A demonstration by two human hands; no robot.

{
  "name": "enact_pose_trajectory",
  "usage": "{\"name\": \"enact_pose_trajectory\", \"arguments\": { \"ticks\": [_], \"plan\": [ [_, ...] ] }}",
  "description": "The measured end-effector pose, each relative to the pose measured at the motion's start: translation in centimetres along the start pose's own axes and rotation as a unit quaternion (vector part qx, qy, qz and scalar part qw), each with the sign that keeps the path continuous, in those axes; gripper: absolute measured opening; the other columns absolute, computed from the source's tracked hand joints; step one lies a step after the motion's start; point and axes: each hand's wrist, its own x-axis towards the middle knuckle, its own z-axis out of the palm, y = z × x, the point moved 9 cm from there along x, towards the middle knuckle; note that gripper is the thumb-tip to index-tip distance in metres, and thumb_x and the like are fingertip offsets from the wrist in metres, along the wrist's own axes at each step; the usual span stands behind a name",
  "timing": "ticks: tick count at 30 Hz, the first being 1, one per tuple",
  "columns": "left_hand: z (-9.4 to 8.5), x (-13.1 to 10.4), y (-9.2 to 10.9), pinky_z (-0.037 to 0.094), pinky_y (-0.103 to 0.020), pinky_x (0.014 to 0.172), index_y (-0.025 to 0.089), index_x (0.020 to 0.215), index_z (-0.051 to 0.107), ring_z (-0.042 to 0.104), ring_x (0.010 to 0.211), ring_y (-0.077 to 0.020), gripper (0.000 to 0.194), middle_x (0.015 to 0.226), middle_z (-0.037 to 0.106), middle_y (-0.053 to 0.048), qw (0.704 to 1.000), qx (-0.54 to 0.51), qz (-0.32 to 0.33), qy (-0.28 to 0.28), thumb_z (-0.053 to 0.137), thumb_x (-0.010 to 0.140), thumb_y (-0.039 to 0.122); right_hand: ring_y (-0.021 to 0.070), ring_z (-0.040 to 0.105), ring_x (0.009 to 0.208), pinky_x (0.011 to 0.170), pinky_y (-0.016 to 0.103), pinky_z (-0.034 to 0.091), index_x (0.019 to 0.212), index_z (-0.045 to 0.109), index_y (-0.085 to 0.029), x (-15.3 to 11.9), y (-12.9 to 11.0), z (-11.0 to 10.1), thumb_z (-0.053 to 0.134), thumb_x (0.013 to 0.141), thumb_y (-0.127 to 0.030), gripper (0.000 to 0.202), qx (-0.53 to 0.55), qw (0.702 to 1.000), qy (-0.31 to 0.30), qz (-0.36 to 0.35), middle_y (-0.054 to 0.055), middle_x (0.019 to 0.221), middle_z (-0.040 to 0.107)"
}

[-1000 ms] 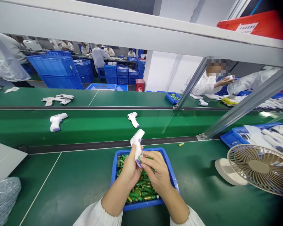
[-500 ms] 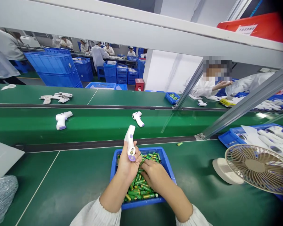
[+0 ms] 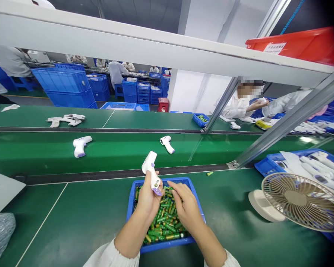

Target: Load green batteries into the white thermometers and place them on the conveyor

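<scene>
My left hand (image 3: 149, 196) is closed around the handle of a white infrared thermometer (image 3: 149, 162). Its handle end points toward me, with the purple battery cap (image 3: 157, 191) swung open and a round metallic end showing inside. Just to the right is my right hand (image 3: 187, 205), thumb and index finger drawn together over the heap. A green battery (image 3: 169, 188) appears at those fingertips, partly hidden against the others. Below both hands, a blue tray (image 3: 167, 245) holds many loose green-and-gold batteries (image 3: 163, 222).
Two thermometers (image 3: 82, 146) (image 3: 167, 144) lie on the green conveyor belt (image 3: 122, 148) beyond. At right stand a fan (image 3: 296, 198) and a blue bin (image 3: 263, 168) of thermometers. A stray battery (image 3: 209, 173) lies near the belt edge. A metal post (image 3: 256, 141) slants at right; co-workers sit behind.
My right hand has lifted from the batteries and drawn slightly right. The thermometer has tilted leftward in my left hand. On the belt, both thermometers have shifted right.
</scene>
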Motion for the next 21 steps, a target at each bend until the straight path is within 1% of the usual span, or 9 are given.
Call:
{"name": "enact_pose_trajectory", "arguments": {
  "ticks": [2, 4, 7, 9, 12, 15, 17, 19, 21],
  "plan": [
    [-0.4, -0.1, -0.8, 0.032, -0.017, 0.040, 0.011, 0.098, 0.059, 0.041, 0.042, -0.0065, 0.037, 0.057, 0.051, 0.001, 0.998, 0.049, -0.020, 0.021, 0.062, 0.085, 0.046, 0.0210, 0.062, 0.095, 0.084, 0.038, 0.049, 0.119, 0.056, -0.024, -0.1, -0.1, -1.6, 0.040, 0.097, -0.021, 0.027, 0.055, 0.996, 0.072, 0.005, 0.007, 0.099, 0.067],
    [-0.4, -0.3, -2.0, 0.033, -0.018, 0.040, 0.010, 0.098, 0.060, 0.042, 0.041, -0.0070, 0.039, 0.057, 0.053, -0.001, 0.993, 0.097, -0.060, 0.022, 0.061, 0.085, 0.047, 0.0204, 0.064, 0.099, 0.087, 0.038, 0.050, 0.113, 0.055, -0.023, -0.5, 0.2, -2.7, 0.044, 0.097, -0.022, 0.020, 0.124, 0.983, 0.133, 0.022, 0.007, 0.103, 0.068],
    [-0.1, -0.8, -3.4, 0.035, -0.018, 0.041, 0.009, 0.095, 0.061, 0.044, 0.042, -0.0070, 0.039, 0.058, 0.055, -0.002, 0.986, 0.129, -0.105, -0.003, 0.062, 0.085, 0.047, 0.0203, 0.066, 0.099, 0.087, 0.037, 0.052, 0.109, 0.055, -0.022, -1.0, 0.4, -3.3, 0.048, 0.095, -0.021, 0.015, 0.186, 0.967, 0.173, 0.025, 0.008, 0.106, 0.069],
    [0.1, -0.9, -3.7, 0.036, -0.017, 0.041, 0.009, 0.095, 0.062, 0.045, 0.043, -0.0066, 0.038, 0.058, 0.053, 0.000, 0.986, 0.119, -0.113, -0.013, 0.065, 0.083, 0.045, 0.0207, 0.066, 0.099, 0.086, 0.038, 0.053, 0.108, 0.058, -0.023, -1.1, -0.3, -3.5, 0.050, 0.094, -0.018, 0.017, 0.163, 0.971, 0.173, -0.009, 0.007, 0.104, 0.070],
    [-0.1, -1.0, -3.6, 0.037, -0.018, 0.041, 0.009, 0.094, 0.062, 0.045, 0.044, -0.0070, 0.038, 0.058, 0.051, 0.001, 0.988, 0.104, -0.110, -0.007, 0.067, 0.082, 0.045, 0.0210, 0.066, 0.097, 0.085, 0.041, 0.052, 0.114, 0.059, -0.028, -1.2, -1.9, -3.7, 0.053, 0.090, -0.009, 0.030, 0.081, 0.978, 0.173, -0.084, 0.005, 0.104, 0.071],
    [0.0, -0.9, -3.3, 0.040, -0.019, 0.043, 0.009, 0.094, 0.061, 0.048, 0.047, -0.0078, 0.039, 0.061, 0.053, 0.000, 0.991, 0.090, -0.102, -0.010, 0.067, 0.082, 0.046, 0.0215, 0.066, 0.097, 0.082, 0.041, 0.052, 0.120, 0.056, -0.031, -1.4, -3.3, -3.7, 0.056, 0.085, -0.003, 0.045, 0.031, 0.975, 0.159, -0.154, 0.005, 0.109, 0.071],
    [0.0, -0.8, -3.2, 0.042, -0.020, 0.046, 0.010, 0.095, 0.061, 0.050, 0.050, -0.0086, 0.039, 0.063, 0.053, 0.000, 0.991, 0.084, -0.099, -0.009, 0.067, 0.081, 0.046, 0.0220, 0.067, 0.098, 0.079, 0.040, 0.053, 0.124, 0.054, -0.031, -1.5, -4.3, -3.5, 0.058, 0.084, -0.001, 0.050, 0.005, 0.969, 0.147, -0.197, 0.005, 0.112, 0.071],
    [-0.1, -0.8, -3.2, 0.043, -0.020, 0.047, 0.009, 0.095, 0.060, 0.050, 0.051, -0.0089, 0.039, 0.064, 0.054, -0.001, 0.991, 0.086, -0.102, -0.005, 0.067, 0.082, 0.045, 0.0220, 0.068, 0.097, 0.075, 0.038, 0.053, 0.125, 0.054, -0.030, -1.8, -5.1, -3.7, 0.059, 0.083, -0.002, 0.050, -0.022, 0.958, 0.166, -0.232, 0.006, 0.110, 0.072],
    [-0.1, -0.8, -3.2, 0.043, -0.020, 0.047, 0.010, 0.096, 0.060, 0.050, 0.051, -0.0085, 0.038, 0.064, 0.054, 0.000, 0.990, 0.093, -0.105, -0.005, 0.068, 0.081, 0.044, 0.0216, 0.069, 0.094, 0.072, 0.036, 0.053, 0.124, 0.056, -0.027, -2.0, -5.5, -4.1, 0.060, 0.083, -0.002, 0.049, -0.042, 0.948, 0.195, -0.246, 0.006, 0.107, 0.073]
  ]
}}
